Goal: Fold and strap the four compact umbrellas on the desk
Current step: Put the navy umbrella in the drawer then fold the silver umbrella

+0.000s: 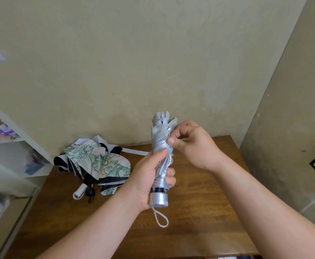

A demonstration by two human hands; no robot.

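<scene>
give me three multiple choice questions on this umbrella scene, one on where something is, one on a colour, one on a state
1. Where does the floral umbrella lie?
A. on the desk, left of the hands
B. on the white shelf
C. in the right hand

2. What colour is the umbrella held up in both hands?
A. red
B. silver
C. black

3. What state is the floral umbrella in?
A. rolled tight and strapped
B. loose and unfolded
C. fully opened overhead

Answers:
1 A, it rests on the wooden desk near the wall.
2 B, the silver umbrella has a silver canopy and handle; left hand grips it, right hand pinches its fabric.
3 B, its canopy sprawls with the strap hanging free.
</scene>
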